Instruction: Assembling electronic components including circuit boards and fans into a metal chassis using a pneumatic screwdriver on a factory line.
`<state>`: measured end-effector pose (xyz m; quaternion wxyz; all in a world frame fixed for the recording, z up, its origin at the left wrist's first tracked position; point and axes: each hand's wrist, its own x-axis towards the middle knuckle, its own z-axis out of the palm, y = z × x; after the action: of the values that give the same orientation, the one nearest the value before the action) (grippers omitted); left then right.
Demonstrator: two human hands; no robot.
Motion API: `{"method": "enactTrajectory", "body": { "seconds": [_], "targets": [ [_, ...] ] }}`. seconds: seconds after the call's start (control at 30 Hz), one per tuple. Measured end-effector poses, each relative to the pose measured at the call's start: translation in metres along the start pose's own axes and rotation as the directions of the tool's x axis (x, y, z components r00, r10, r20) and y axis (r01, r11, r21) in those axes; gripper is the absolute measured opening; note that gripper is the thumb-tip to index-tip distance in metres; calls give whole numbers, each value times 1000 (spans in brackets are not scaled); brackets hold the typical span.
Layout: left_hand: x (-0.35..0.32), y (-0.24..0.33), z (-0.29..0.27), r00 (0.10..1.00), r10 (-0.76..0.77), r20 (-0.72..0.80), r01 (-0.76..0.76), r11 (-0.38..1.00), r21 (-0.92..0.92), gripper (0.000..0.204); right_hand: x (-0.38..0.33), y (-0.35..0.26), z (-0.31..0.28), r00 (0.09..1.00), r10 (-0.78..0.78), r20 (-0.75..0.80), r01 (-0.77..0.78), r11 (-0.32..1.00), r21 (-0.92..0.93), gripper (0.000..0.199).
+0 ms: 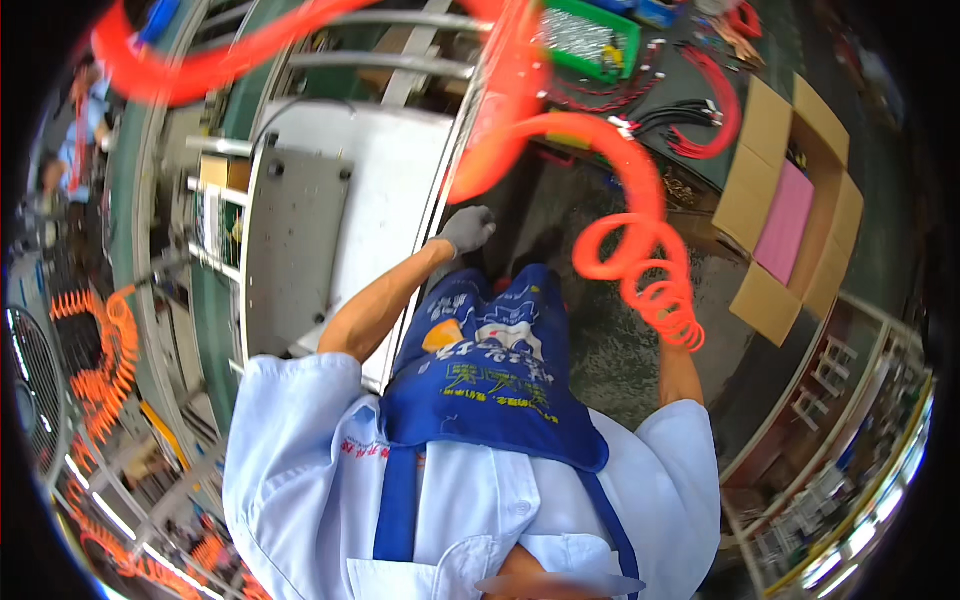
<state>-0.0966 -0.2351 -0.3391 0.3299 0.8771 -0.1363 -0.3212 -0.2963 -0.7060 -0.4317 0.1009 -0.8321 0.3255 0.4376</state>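
Observation:
My left hand (468,230), in a grey glove, is curled closed beside the long edge of a white panel (385,160). Nothing shows sticking out of its fingers. A thick orange-red coiled hose (625,165) sweeps across the upper middle, close to the camera, and narrows into tight loops at the right. Those loops cover my right hand, leaving only part of the right forearm (680,375) in sight; whether that hand grips the hose cannot be seen. A flat grey plate (295,250) with dark round fittings lies on the left part of the white panel.
An open cardboard box (755,165) with a pink sheet (785,225) inside stands at the right. Red and black cable bundles (685,118) and a green bin (590,40) of small metal parts lie on the bench beyond. Metal rails (380,60) cross the upper left.

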Motion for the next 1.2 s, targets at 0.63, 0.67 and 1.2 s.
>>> {"method": "enactTrajectory", "body": {
  "seconds": [0.63,0.67,1.2],
  "targets": [
    [-56,6,194,800,-472,371,522,852,-43,27,232,22,226,907,302,294,-421,664,618,49],
    [-47,7,206,807,-478,348,530,845,-67,27,258,25,241,891,341,299,-453,654,605,50],
    [9,-37,242,711,-663,236,696,712,-96,30,450,1,347,882,375,287,-472,708,525,55]
  ]
}}
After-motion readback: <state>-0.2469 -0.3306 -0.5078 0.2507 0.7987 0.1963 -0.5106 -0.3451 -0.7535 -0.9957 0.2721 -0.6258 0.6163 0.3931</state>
